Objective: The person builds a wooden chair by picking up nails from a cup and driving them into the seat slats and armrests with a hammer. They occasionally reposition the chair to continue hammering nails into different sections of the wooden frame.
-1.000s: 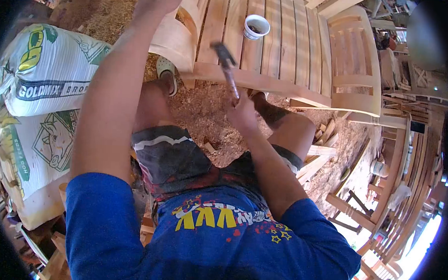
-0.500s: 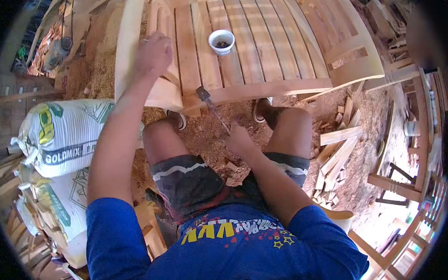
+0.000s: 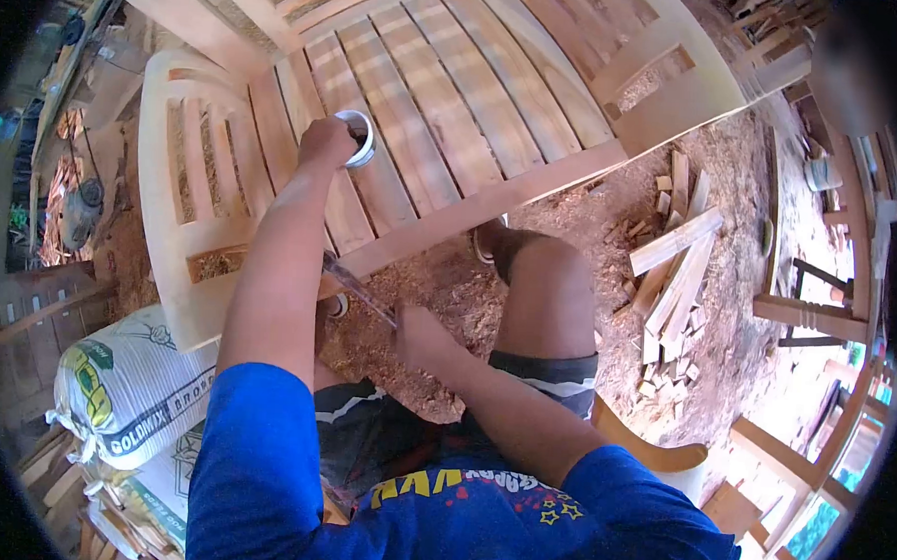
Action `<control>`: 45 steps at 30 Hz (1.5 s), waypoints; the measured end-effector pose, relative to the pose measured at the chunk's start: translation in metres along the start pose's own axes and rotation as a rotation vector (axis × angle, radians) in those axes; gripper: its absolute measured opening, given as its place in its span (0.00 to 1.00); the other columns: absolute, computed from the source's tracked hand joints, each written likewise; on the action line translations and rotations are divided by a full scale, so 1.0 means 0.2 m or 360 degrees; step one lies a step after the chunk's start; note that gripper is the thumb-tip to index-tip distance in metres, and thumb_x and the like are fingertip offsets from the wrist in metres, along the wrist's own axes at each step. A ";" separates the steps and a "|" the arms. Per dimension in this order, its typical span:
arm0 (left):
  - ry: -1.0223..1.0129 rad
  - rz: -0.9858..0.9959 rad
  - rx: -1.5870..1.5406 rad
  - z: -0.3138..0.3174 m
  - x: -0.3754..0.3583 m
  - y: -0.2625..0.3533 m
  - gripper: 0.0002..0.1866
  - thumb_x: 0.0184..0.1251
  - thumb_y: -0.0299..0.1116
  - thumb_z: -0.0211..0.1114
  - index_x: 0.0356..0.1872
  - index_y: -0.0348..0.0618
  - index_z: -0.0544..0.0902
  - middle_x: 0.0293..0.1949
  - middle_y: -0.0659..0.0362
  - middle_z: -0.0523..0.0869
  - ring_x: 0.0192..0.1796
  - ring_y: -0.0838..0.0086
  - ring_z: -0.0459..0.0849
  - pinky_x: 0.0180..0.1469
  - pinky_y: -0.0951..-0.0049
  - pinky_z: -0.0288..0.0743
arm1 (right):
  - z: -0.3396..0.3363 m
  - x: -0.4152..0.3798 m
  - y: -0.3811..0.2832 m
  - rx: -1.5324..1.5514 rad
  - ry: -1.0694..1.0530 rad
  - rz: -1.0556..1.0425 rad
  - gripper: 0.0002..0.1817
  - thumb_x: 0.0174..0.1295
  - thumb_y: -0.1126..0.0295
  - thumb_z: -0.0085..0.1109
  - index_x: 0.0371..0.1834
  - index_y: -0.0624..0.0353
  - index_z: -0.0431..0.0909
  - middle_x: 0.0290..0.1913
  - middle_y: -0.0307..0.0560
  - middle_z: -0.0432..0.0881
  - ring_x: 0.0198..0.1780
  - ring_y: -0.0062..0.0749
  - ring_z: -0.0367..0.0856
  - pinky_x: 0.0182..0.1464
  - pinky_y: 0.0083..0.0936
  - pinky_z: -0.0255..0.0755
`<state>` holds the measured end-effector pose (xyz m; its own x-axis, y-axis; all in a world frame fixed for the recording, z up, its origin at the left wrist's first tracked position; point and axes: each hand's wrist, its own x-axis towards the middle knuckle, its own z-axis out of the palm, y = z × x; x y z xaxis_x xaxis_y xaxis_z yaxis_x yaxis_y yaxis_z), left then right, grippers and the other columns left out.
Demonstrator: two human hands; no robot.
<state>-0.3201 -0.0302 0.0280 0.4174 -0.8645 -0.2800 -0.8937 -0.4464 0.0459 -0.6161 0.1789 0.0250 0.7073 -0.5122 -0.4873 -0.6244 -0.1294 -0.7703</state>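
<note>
My left hand [image 3: 329, 143] is at the left rim of a small white cup [image 3: 367, 156], which stands on the slatted seat of a wooden bench [image 3: 431, 104]. Its fingertips are hidden at the cup's mouth, so whether they grip the rim or dip inside does not show. Dark contents show in the cup. In front of the seat's edge, my right hand [image 3: 426, 339] is closed round the handle of a hammer [image 3: 368, 299]. My left forearm covers the hammer's head.
Stuffed white sacks [image 3: 143, 397] are stacked at the left. Wood offcuts [image 3: 677, 275] lie on the shavings-strewn ground at the right. Beyond them stands a wooden frame [image 3: 812, 316]. The bench's slatted side panel [image 3: 204, 159] rises left of my left arm.
My left hand has gone from the bench's side panel to the cup. My right hand and the hammer have shifted left and nearer to me. The view has turned, moving the bench leftward.
</note>
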 end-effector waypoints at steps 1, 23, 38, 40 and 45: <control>-0.0020 0.0020 -0.0018 0.01 -0.01 0.02 0.18 0.63 0.43 0.70 0.47 0.40 0.91 0.48 0.44 0.91 0.52 0.49 0.91 0.58 0.53 0.84 | 0.02 0.01 0.00 0.0027 -0.0019 0.0012 0.17 0.61 0.72 0.57 0.50 0.73 0.74 0.35 0.76 0.84 0.43 0.71 0.87 0.43 0.57 0.81; 0.0336 -0.0125 -0.2831 -0.28 -0.39 0.19 0.10 0.78 0.31 0.64 0.52 0.37 0.78 0.51 0.47 0.90 0.54 0.63 0.90 0.53 0.64 0.85 | 0.04 0.01 0.00 -0.0027 0.0058 0.0035 0.17 0.61 0.67 0.63 0.46 0.72 0.77 0.40 0.75 0.85 0.48 0.69 0.87 0.50 0.56 0.81; 0.0149 -0.0652 -0.3415 0.44 -1.54 -0.10 0.07 0.77 0.34 0.69 0.50 0.48 0.85 0.36 0.66 0.86 0.34 0.82 0.81 0.38 0.81 0.76 | -0.03 -0.49 0.14 0.0312 0.0230 0.0162 0.22 0.66 0.58 0.67 0.48 0.70 0.80 0.31 0.50 0.85 0.32 0.36 0.85 0.39 0.39 0.80; 0.0202 -0.0579 -0.3072 0.53 -1.55 -0.12 0.08 0.78 0.33 0.68 0.52 0.46 0.85 0.37 0.66 0.87 0.35 0.83 0.81 0.38 0.81 0.76 | -0.06 -0.59 0.12 0.0299 0.0149 0.0294 0.21 0.66 0.58 0.67 0.47 0.69 0.80 0.32 0.49 0.85 0.34 0.38 0.86 0.43 0.40 0.79; 0.0574 -0.0397 -0.2449 0.65 -1.47 -0.17 0.06 0.82 0.29 0.60 0.50 0.39 0.81 0.37 0.60 0.89 0.36 0.80 0.84 0.39 0.75 0.79 | -0.05 -0.62 0.18 0.0207 0.0436 0.0059 0.21 0.64 0.59 0.68 0.46 0.69 0.81 0.36 0.55 0.86 0.42 0.46 0.87 0.50 0.42 0.78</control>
<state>-0.4333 0.2694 -0.0168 0.7354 -0.6451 -0.2076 0.1153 -0.1828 0.9764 -0.7288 0.2286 0.0621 0.5579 -0.7269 -0.4004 -0.5878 -0.0055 -0.8090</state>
